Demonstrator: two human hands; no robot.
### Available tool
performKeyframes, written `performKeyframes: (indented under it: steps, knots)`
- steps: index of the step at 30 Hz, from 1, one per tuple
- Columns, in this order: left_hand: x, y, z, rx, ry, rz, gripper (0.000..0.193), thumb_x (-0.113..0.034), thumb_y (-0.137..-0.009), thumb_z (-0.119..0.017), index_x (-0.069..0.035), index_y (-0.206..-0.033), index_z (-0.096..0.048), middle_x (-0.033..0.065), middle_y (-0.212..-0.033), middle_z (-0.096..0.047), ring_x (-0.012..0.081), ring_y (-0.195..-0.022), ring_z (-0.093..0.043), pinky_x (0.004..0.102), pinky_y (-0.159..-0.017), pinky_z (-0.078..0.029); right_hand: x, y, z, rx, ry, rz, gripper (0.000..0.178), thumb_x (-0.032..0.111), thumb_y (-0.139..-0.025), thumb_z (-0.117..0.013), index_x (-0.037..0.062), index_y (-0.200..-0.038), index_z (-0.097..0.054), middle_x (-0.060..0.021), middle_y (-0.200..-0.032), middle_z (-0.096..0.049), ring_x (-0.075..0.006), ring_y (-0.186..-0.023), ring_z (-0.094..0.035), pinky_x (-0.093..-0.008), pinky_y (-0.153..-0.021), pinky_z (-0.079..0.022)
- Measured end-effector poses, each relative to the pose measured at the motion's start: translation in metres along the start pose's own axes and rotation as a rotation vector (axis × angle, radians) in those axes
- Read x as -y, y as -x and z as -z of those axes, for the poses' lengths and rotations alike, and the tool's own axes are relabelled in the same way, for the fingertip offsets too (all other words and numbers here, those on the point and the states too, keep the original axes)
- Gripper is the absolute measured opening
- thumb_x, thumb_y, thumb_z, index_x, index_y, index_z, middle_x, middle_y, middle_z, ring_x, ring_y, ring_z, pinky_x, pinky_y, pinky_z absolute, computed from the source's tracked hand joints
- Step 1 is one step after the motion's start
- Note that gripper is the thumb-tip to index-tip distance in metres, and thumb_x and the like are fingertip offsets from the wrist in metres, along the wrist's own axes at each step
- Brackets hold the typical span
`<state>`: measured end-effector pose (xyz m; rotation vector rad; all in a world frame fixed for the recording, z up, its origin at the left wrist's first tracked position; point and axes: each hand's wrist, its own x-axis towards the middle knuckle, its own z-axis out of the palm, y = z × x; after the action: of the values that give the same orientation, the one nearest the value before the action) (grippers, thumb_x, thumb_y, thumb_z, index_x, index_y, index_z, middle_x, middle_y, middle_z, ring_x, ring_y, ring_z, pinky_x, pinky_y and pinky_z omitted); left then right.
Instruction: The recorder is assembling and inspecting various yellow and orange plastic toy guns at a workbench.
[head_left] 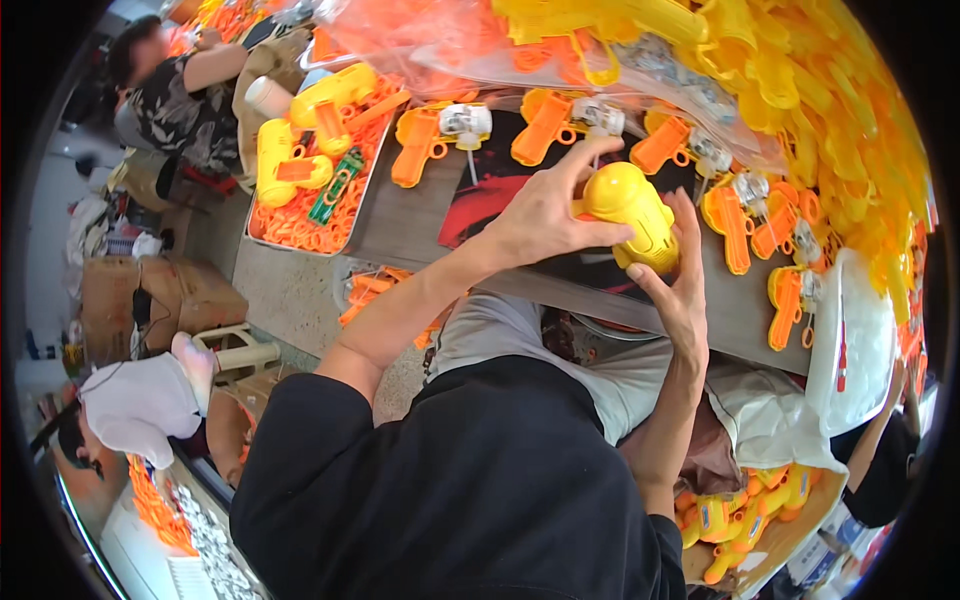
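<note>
A yellow plastic toy-gun shell point(640, 222) with a domed end is held up over the table, between my two hands. My left hand point(548, 212) grips it from the left, thumb across its side and fingers behind the dome. From the right, my right hand point(684, 285) closes on its lower end with thumb and fingers. Beyond my hands lie orange grip parts with clear mechanisms in a row, among them one orange grip point(543, 127) at the back and another orange grip point(730, 230) on the right. What is inside the shell is hidden.
At left stands a metal tray point(300, 243) of small orange parts, yellow shells and a green tool point(336, 186). A tall heap of yellow shells point(800, 90) rises at the back right. A box of finished-looking yellow toys point(745, 515) sits at lower right. A person point(185, 95) sits at far left.
</note>
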<state>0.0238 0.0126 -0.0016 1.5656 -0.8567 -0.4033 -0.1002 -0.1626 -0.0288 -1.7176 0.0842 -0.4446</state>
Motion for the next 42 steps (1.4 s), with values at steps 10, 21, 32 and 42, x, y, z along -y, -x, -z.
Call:
performKeyframes:
  steps: [10,21,32,42]
  knots:
    - [0.037,0.041,0.110,-0.319,-1.091,-0.158,0.063,-0.023,-0.078,-0.080,-0.005,-0.132,-0.053,0.0159,-0.126,-0.057,0.0333,-0.118,-0.055,0.0438,-0.103,-0.043,-0.003,-0.014,-0.018,0.183,0.117,-0.423,0.057,0.026,-0.088,-0.076,0.0012,-0.133,-0.050,-0.0074,-0.104,-0.065,-0.0127,-0.096,-0.062,-0.0268,-0.078,-0.052]
    - [0.077,0.010,0.183,0.019,-1.301,0.126,0.094,-0.020,-0.069,-0.081,-0.005,-0.149,-0.034,0.0188,-0.142,-0.044,0.0388,-0.133,-0.042,0.0461,-0.113,-0.035,0.004,0.000,-0.070,0.384,0.406,-0.159,0.076,0.030,-0.074,-0.086,0.0031,-0.134,-0.049,-0.0203,-0.120,-0.059,-0.0334,-0.114,-0.057,-0.0404,-0.098,-0.046]
    - [0.028,0.008,0.170,-0.046,-0.911,0.062,0.081,-0.019,-0.073,-0.076,-0.002,-0.144,-0.039,0.0202,-0.139,-0.045,0.0375,-0.134,-0.042,0.0431,-0.113,-0.036,-0.008,-0.023,-0.130,0.289,0.460,-0.113,0.071,0.035,-0.078,-0.080,-0.0016,-0.132,-0.052,-0.0216,-0.121,-0.060,-0.0390,-0.115,-0.056,-0.0442,-0.097,-0.047]
    - [-0.009,0.037,0.093,0.106,-0.892,-0.068,0.079,-0.020,-0.066,-0.081,-0.002,-0.135,-0.047,0.0194,-0.124,-0.051,0.0382,-0.117,-0.052,0.0448,-0.103,-0.043,-0.016,-0.162,-0.099,-0.455,0.823,0.535,0.057,0.026,-0.081,-0.079,-0.0023,-0.123,-0.053,-0.0219,-0.115,-0.058,-0.0384,-0.105,-0.056,-0.0458,-0.090,-0.046]
